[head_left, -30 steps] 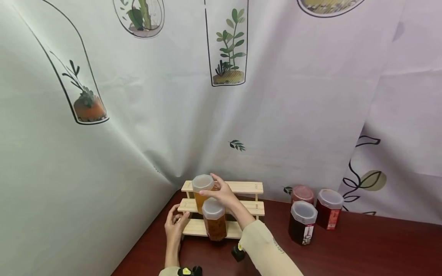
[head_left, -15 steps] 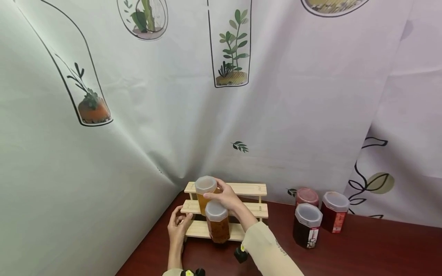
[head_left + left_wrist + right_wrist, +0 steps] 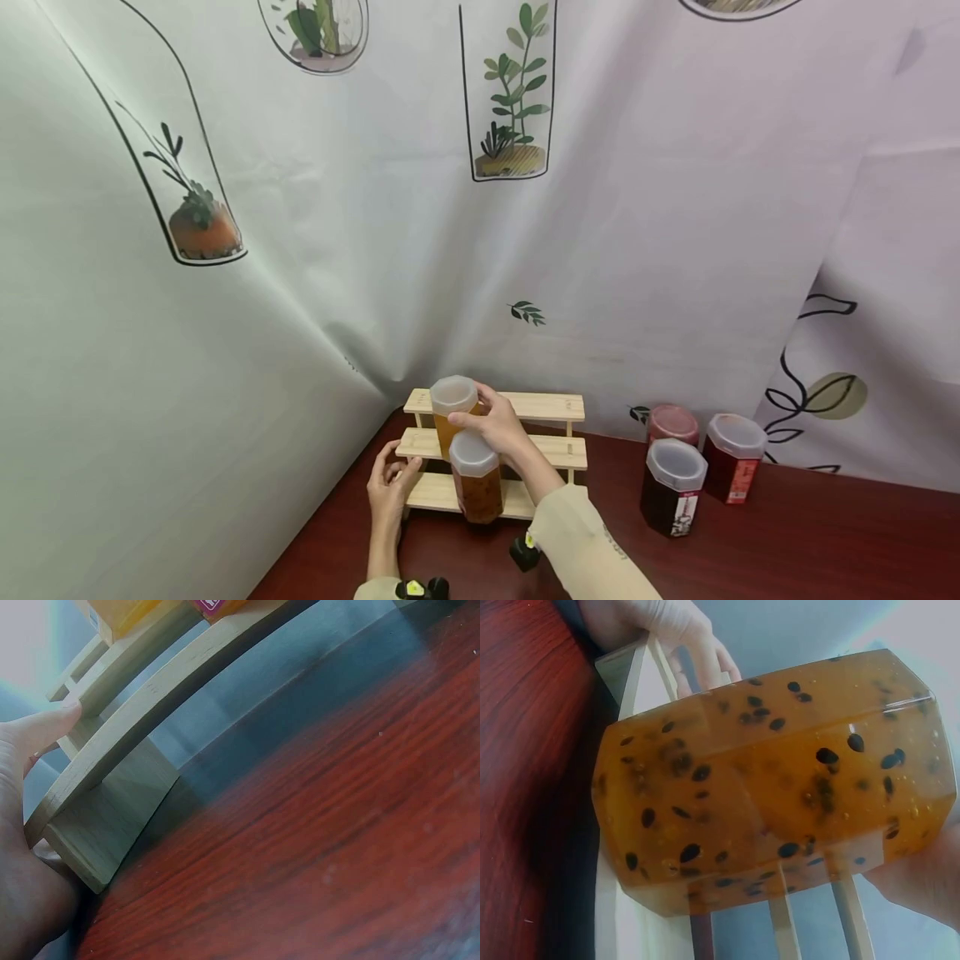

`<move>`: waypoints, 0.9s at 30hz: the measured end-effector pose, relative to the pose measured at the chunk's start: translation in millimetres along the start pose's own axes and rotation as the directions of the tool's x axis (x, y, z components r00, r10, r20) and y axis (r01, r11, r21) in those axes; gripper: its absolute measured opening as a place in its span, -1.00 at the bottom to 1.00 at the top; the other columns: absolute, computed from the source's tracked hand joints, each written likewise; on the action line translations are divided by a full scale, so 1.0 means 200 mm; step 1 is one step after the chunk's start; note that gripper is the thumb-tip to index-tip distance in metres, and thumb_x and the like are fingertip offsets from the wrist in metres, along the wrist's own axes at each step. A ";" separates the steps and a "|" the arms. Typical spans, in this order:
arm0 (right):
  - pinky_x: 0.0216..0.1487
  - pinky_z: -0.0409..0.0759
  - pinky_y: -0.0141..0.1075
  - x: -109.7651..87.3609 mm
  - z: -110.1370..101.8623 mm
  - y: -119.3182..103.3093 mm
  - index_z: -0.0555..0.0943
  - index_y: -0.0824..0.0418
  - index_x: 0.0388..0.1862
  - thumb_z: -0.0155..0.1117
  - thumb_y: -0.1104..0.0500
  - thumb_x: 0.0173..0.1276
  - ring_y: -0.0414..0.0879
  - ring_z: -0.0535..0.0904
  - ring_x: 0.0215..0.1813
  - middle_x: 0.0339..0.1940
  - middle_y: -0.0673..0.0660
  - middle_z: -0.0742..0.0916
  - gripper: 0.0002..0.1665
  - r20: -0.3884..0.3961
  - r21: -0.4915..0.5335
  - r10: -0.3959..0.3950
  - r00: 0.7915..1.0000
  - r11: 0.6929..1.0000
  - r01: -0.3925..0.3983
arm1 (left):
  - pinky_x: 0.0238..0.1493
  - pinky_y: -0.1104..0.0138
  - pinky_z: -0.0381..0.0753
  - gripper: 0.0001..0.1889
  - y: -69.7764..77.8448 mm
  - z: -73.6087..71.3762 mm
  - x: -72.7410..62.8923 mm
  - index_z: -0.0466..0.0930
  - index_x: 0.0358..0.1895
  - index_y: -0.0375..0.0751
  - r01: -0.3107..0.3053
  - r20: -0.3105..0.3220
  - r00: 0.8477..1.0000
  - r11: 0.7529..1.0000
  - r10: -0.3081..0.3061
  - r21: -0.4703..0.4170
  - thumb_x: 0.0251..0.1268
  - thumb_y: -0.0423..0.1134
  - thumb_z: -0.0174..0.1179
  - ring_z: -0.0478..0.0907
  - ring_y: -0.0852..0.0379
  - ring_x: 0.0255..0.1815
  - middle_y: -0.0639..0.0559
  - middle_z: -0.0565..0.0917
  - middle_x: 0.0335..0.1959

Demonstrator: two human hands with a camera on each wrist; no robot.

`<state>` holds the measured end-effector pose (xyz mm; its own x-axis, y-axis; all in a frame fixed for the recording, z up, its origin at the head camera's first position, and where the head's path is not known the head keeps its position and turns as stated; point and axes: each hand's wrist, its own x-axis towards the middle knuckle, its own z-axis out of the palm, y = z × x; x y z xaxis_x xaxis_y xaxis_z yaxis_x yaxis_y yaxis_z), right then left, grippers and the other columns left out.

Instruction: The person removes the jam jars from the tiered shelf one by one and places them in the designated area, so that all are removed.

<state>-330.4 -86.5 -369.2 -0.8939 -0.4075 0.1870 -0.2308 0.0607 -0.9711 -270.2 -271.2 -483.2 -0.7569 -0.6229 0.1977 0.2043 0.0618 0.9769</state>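
Note:
A three-tier wooden display rack [image 3: 543,406] stands in the corner. On its middle tier, toward the left, a yellow jar [image 3: 446,429] with a frosted lid is upright. My right hand [image 3: 501,425] grips that jar near its top, thumb in front and fingers around the far right side. In front, on the lowest tier, sits an amber jar [image 3: 480,498] full of dark seeds; it fills much of the right wrist view and partly covers the yellow one. At the rack's left end my left hand [image 3: 388,492] holds the middle tier, its thumb [image 3: 49,727] against the wood.
Right of the rack, three more jars stand on the dark red table [image 3: 847,533]: a dark one [image 3: 663,500], a red one with a red label [image 3: 733,467] and a pink-lidded one [image 3: 673,423] behind. Printed cloth walls [image 3: 637,250] close off the back and left.
The head view has shifted a little, so everything sits slightly farther right in it. Both hands keep their holds, and the jars keep their places on the rack.

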 end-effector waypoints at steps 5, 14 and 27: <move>0.18 0.49 0.01 -0.01 0.01 -0.01 0.33 0.20 0.45 0.45 0.05 0.23 0.18 0.49 0.30 0.33 0.27 0.55 -0.14 -0.063 0.022 -0.017 0.998 1.000 0.018 | -0.33 0.53 0.43 -0.47 0.01 0.00 0.01 0.47 0.22 -0.20 -0.005 -0.003 1.000 1.000 0.005 -0.006 0.16 -0.29 0.39 0.43 0.39 -0.45 0.31 0.52 -0.56; 0.25 0.47 0.04 -0.03 0.00 0.01 0.36 0.22 0.42 0.47 0.00 0.20 0.19 0.52 0.29 0.31 0.26 0.58 -0.13 -0.156 0.035 -0.039 0.987 0.998 0.045 | -0.37 0.52 0.44 -0.47 0.00 0.02 -0.01 0.47 0.21 -0.26 -0.007 0.001 1.000 0.999 0.007 -0.046 0.15 -0.35 0.39 0.43 0.38 -0.48 0.28 0.52 -0.58; 0.34 0.41 0.06 -0.04 -0.01 -0.04 0.33 0.23 0.44 0.45 0.06 0.22 0.20 0.48 0.33 0.32 0.28 0.56 -0.15 -0.171 0.112 -0.069 0.983 0.990 0.089 | -0.41 0.52 0.44 -0.48 0.00 0.01 -0.01 0.48 0.19 -0.25 -0.014 -0.009 1.000 0.998 0.014 -0.057 0.13 -0.37 0.39 0.42 0.38 -0.50 0.28 0.52 -0.61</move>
<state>-322.2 -81.4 -363.4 -0.9282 -0.2490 0.2763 -0.2650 -0.0784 -0.9610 -269.5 -268.9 -483.9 -0.7483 -0.6291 0.2104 0.2501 0.0261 0.9679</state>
